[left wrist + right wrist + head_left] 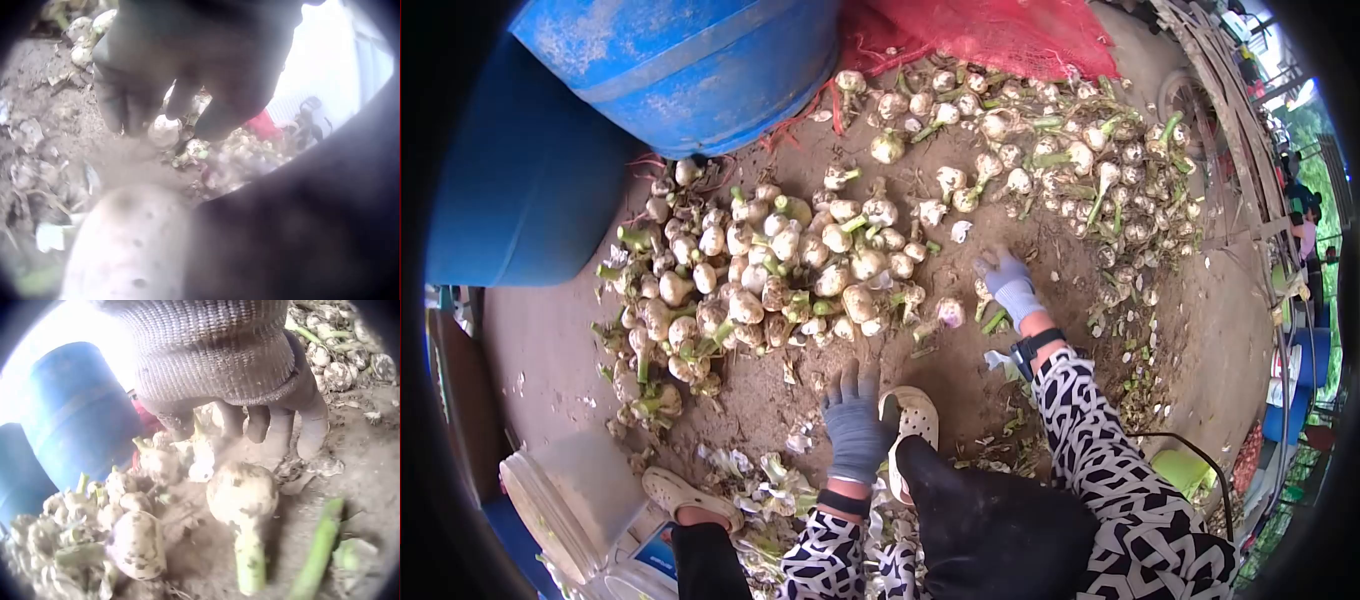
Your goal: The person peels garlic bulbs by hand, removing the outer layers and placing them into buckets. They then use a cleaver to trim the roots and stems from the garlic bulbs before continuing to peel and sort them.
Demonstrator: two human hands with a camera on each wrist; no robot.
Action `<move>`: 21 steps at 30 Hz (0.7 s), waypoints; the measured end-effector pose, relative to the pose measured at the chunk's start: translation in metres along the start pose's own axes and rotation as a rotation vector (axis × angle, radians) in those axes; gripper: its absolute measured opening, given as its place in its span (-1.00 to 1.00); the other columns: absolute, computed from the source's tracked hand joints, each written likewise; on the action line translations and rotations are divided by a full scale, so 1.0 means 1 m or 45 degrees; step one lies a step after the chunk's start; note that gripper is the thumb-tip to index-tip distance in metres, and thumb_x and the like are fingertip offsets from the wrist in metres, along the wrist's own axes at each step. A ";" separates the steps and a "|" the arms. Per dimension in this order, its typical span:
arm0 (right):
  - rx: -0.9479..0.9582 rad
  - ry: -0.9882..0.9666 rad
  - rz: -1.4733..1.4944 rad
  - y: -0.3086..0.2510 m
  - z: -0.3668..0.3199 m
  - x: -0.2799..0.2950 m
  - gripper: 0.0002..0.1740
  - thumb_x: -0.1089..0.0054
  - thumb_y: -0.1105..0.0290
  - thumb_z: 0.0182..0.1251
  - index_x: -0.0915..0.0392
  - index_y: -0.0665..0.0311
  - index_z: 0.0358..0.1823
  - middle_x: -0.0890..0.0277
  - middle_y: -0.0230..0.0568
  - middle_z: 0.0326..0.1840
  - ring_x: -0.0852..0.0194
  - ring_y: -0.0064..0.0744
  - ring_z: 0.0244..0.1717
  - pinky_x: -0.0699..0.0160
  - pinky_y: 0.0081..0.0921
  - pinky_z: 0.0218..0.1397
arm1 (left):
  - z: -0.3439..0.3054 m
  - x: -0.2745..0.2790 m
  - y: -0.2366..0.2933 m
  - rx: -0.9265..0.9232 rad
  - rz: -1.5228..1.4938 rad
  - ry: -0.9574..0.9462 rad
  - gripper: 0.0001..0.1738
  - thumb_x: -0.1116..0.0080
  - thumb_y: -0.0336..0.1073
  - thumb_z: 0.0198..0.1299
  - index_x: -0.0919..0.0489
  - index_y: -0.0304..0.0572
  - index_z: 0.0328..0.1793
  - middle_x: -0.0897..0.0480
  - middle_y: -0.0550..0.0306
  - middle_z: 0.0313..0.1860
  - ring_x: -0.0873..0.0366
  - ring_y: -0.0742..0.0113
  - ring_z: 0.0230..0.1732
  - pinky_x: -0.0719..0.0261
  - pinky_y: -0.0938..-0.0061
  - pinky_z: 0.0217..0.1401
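Note:
My right hand (pixel 1008 285), in a pale knitted glove, reaches low over the soil with its fingers loosely extended. In the right wrist view a garlic bulb (pixel 242 495) with a cut green stem lies just in front of those fingers. A cut piece of stem (pixel 319 550) and a purple-tinted bulb (pixel 137 545) lie close by. My left hand (pixel 855 425), in a darker grey glove, is held over the ground with fingers spread, beside a beige clog (pixel 915 420). Ahead of it is a large heap of garlic bulbs (pixel 745 270). Neither hand holds anything.
Two blue barrels (pixel 700 70) stand at the back left, near a red mesh sheet (pixel 1000 40). More garlic (pixel 1115 170) spreads at the back right. White buckets (pixel 575 500) sit at the front left. Leaf scraps (pixel 775 490) litter the soil around the feet.

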State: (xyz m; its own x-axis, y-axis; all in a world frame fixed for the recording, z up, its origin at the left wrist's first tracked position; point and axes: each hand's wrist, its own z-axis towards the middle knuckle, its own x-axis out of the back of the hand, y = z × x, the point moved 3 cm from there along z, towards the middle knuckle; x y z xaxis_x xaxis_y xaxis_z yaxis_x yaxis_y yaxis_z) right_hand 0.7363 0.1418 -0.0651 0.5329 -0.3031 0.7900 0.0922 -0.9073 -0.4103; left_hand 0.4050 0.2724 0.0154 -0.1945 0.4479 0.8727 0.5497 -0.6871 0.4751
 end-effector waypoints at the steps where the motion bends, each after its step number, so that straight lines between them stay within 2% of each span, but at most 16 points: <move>1: 0.049 0.030 0.015 -0.017 0.002 0.010 -0.15 -0.22 -0.15 0.25 -0.21 0.07 0.49 -0.20 0.09 0.50 -0.14 0.07 0.50 -0.15 -0.20 0.51 | 0.009 0.001 0.001 -0.013 -0.006 0.002 -0.40 -0.28 -0.11 0.05 -0.52 0.03 0.28 -0.41 -0.13 0.33 -0.30 -0.20 0.36 -0.18 -0.12 0.43; 3: 0.279 0.238 0.000 -0.048 0.028 0.030 -0.15 -0.23 -0.11 0.27 -0.17 0.05 0.51 -0.11 0.06 0.55 -0.08 0.06 0.53 -0.12 -0.22 0.54 | 0.031 0.001 0.013 -0.427 0.209 0.097 -0.40 -0.30 -0.09 -0.02 -0.56 0.12 0.24 -0.34 -0.06 0.43 -0.13 -0.16 0.48 0.03 -0.22 0.50; 4: 0.266 0.164 -0.057 -0.067 0.039 0.042 -0.12 -0.23 -0.10 0.27 -0.11 0.04 0.53 -0.01 0.04 0.59 -0.01 0.04 0.56 -0.07 -0.23 0.57 | 0.048 -0.004 0.024 -0.523 0.283 0.051 -0.41 -0.30 -0.09 -0.05 -0.59 0.20 0.22 -0.25 0.02 0.51 0.00 -0.11 0.56 0.12 -0.26 0.52; 5: 0.104 0.018 -0.063 -0.091 0.047 0.051 -0.06 -0.27 -0.10 0.23 -0.06 0.03 0.56 0.07 0.01 0.62 0.02 0.03 0.58 -0.04 -0.24 0.58 | 0.066 -0.018 0.030 -0.633 0.315 -0.006 -0.39 -0.27 -0.08 0.01 -0.54 0.21 0.28 -0.19 0.10 0.55 0.10 -0.09 0.61 0.19 -0.29 0.55; 7: 0.194 0.065 -0.228 -0.110 0.078 0.049 -0.03 -0.32 -0.10 0.19 -0.08 0.03 0.55 -0.04 0.03 0.58 -0.04 0.02 0.56 -0.10 -0.24 0.56 | 0.108 -0.026 0.058 -0.750 0.383 -0.295 -0.35 -0.22 -0.13 0.08 -0.45 0.27 0.39 -0.14 0.08 0.58 0.23 -0.13 0.65 0.32 -0.31 0.58; 9: 0.137 -0.058 -0.171 -0.121 0.097 0.044 -0.05 -0.37 -0.12 0.12 -0.20 0.04 0.50 -0.27 0.04 0.46 -0.25 0.03 0.45 -0.26 -0.25 0.47 | 0.149 -0.038 0.072 -0.715 0.786 -0.518 -0.30 -0.17 -0.13 0.14 -0.36 0.35 0.48 -0.05 0.09 0.63 0.26 -0.12 0.66 0.42 -0.30 0.59; 10: 0.277 -0.103 0.058 -0.113 0.125 0.025 -0.10 -0.41 -0.12 0.07 -0.33 0.11 0.41 -0.48 0.00 0.30 -0.46 -0.04 0.28 -0.41 -0.26 0.34 | 0.163 -0.038 0.066 -0.588 0.875 -0.500 -0.32 -0.09 -0.16 0.19 -0.34 0.34 0.50 0.03 0.16 0.66 0.22 -0.09 0.66 0.45 -0.35 0.56; 11: 0.374 -0.233 0.249 -0.128 0.111 0.020 -0.28 -0.39 0.03 0.18 -0.43 0.13 0.34 -0.54 -0.02 0.23 -0.50 -0.11 0.22 -0.45 -0.35 0.27 | 0.173 -0.042 0.052 -0.555 0.719 -0.585 -0.37 -0.05 -0.13 0.25 -0.34 0.31 0.50 0.08 0.23 0.68 0.15 -0.01 0.65 0.38 -0.49 0.50; 12: 0.218 -0.562 0.358 -0.112 0.162 -0.040 -0.32 -0.36 0.05 0.22 -0.43 0.14 0.34 -0.56 -0.08 0.21 -0.51 -0.14 0.20 -0.44 -0.34 0.29 | 0.175 -0.042 0.044 -0.574 0.689 -0.571 -0.39 -0.04 -0.14 0.27 -0.35 0.32 0.49 0.03 0.23 0.66 0.16 0.03 0.66 0.33 -0.55 0.46; 13: 0.565 -0.309 0.226 -0.156 0.079 -0.021 -0.34 -0.31 0.06 0.26 -0.42 0.13 0.35 -0.53 -0.08 0.24 -0.48 -0.12 0.23 -0.42 -0.32 0.31 | 0.173 -0.040 0.038 -0.590 0.665 -0.555 -0.42 -0.02 -0.15 0.29 -0.37 0.32 0.48 -0.01 0.23 0.65 0.17 0.06 0.66 0.28 -0.60 0.43; 15: 0.410 -0.434 0.473 -0.173 0.052 -0.069 -0.27 -0.27 0.03 0.31 -0.29 0.17 0.43 -0.41 -0.04 0.36 -0.39 -0.08 0.33 -0.39 -0.30 0.33 | 0.149 -0.035 0.032 -0.632 0.891 -0.532 -0.38 -0.05 -0.11 0.29 -0.31 0.37 0.51 -0.15 0.21 0.57 0.06 0.14 0.61 0.18 -0.64 0.40; 17: 0.425 -0.556 0.574 -0.184 0.028 -0.099 -0.21 -0.29 -0.01 0.29 -0.27 0.20 0.44 -0.37 0.08 0.38 -0.35 -0.05 0.38 -0.36 -0.29 0.35 | 0.123 -0.035 0.006 -0.582 0.797 -0.546 -0.49 -0.10 -0.16 0.26 -0.45 0.35 0.38 -0.27 0.22 0.48 -0.05 0.12 0.57 0.15 -0.62 0.39; 18: 0.467 -0.410 0.423 -0.187 0.002 -0.100 -0.09 -0.29 -0.18 0.19 -0.21 0.10 0.48 -0.40 0.12 0.35 -0.38 0.02 0.35 -0.37 -0.26 0.34 | 0.107 -0.030 -0.011 -0.500 0.695 -0.531 -0.47 -0.12 -0.15 0.24 -0.44 0.38 0.38 -0.26 0.19 0.49 -0.05 0.11 0.57 0.15 -0.59 0.41; 19: 0.428 -0.435 0.540 -0.180 -0.013 -0.121 -0.10 -0.23 -0.17 0.25 -0.15 0.09 0.51 -0.39 0.14 0.35 -0.37 0.04 0.36 -0.35 -0.26 0.36 | 0.093 -0.022 -0.027 -0.419 0.592 -0.504 -0.45 -0.15 -0.13 0.22 -0.43 0.42 0.38 -0.25 0.17 0.50 -0.04 0.09 0.57 0.15 -0.55 0.42; 20: 0.372 -0.445 0.474 -0.184 -0.042 -0.118 -0.15 -0.20 -0.08 0.30 -0.11 0.06 0.52 -0.42 0.11 0.33 -0.39 0.03 0.33 -0.37 -0.24 0.34 | 0.080 -0.012 -0.039 -0.374 0.676 -0.545 -0.47 -0.10 -0.15 0.26 -0.43 0.49 0.38 -0.21 0.18 0.53 -0.03 0.10 0.58 0.16 -0.54 0.43; 21: 0.435 -0.413 0.519 -0.172 -0.042 -0.152 -0.19 -0.20 0.01 0.31 -0.12 0.06 0.52 -0.45 0.08 0.30 -0.44 0.00 0.27 -0.41 -0.22 0.29 | 0.066 -0.001 -0.052 -0.321 0.760 -0.586 -0.49 -0.06 -0.16 0.30 -0.43 0.55 0.37 -0.17 0.20 0.56 -0.02 0.10 0.60 0.17 -0.53 0.43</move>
State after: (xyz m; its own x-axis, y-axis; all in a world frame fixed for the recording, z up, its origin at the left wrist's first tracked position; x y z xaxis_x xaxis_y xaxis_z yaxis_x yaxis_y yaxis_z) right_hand 0.6037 0.3313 -0.0955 0.8055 -0.4527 0.3825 0.0630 -0.5764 -0.8148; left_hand 0.4303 0.3453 -0.0180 0.4606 0.1165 0.8799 0.2440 -0.9698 0.0007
